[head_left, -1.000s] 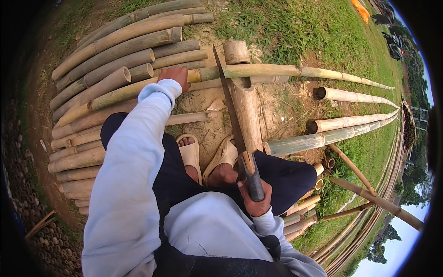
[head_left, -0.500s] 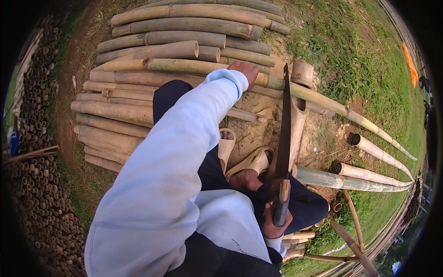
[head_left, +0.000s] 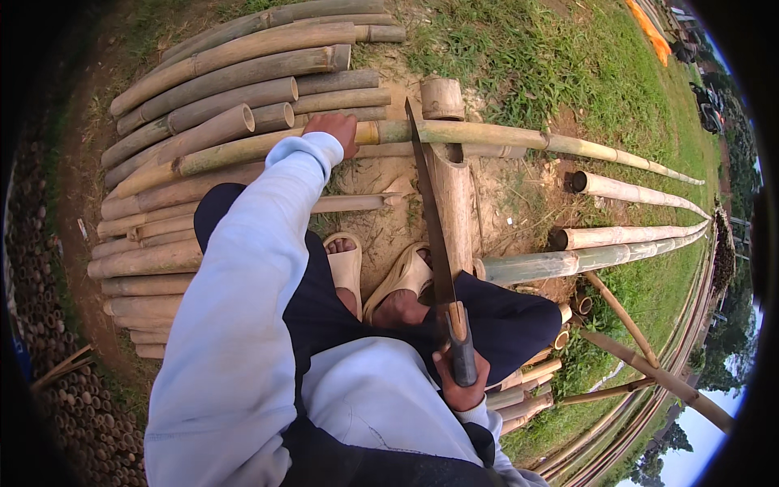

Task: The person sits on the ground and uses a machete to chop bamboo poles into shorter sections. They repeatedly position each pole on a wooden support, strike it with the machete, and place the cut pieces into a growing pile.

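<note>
My left hand is closed over a long yellow-green bamboo pole that runs left to right in front of me. In my right hand, low by my right knee, is the handle of a handsaw. Its long dark blade points away from me, and the part near the tip crosses the pole just right of my left hand. Whether the teeth touch the pole I cannot tell. Beneath the pole, a thick upright-looking bamboo support leads toward my right leg, with a short bamboo stub beyond it.
Cut bamboo lengths lie in rows at left. Further poles and a green pole stretch off to the right over grass. My sandalled feet rest on bare soil below the pole. Stacked bamboo ends fill the lower left.
The view has turned, so the scene sits further left and is tilted. My left hand stays on the pole and my right hand keeps the saw, its blade still across the pole.
</note>
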`<state>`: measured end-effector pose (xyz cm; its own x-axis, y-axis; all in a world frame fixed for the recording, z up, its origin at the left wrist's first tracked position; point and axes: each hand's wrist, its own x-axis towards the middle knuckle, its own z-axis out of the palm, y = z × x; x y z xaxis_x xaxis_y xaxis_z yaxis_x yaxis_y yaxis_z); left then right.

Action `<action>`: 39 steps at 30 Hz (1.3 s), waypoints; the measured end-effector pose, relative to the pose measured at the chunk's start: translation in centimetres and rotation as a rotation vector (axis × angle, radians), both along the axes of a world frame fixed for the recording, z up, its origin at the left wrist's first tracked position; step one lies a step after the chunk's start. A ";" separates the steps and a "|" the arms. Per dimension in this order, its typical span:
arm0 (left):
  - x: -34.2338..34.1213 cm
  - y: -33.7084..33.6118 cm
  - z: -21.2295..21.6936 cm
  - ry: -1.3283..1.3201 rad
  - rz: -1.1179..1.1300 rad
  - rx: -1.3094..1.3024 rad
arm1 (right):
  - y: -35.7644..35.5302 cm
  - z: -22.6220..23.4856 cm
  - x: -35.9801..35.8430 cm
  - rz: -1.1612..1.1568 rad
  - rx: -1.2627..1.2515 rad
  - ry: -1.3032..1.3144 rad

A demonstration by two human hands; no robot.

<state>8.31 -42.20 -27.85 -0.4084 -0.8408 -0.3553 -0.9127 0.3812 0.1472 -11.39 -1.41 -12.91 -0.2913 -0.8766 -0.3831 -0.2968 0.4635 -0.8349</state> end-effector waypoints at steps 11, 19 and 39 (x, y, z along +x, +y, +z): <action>0.5 -0.5 0.2 -0.025 0.012 0.021 | -16.7 -9.7 0.0 -0.004 -0.154 -0.022; -0.3 -0.1 -0.3 -0.027 0.023 -0.021 | -3.4 -1.3 -0.4 0.021 -0.087 -0.002; -0.9 0.4 0.0 -0.032 0.023 -0.004 | -11.0 -9.6 -1.6 0.001 -0.126 -0.009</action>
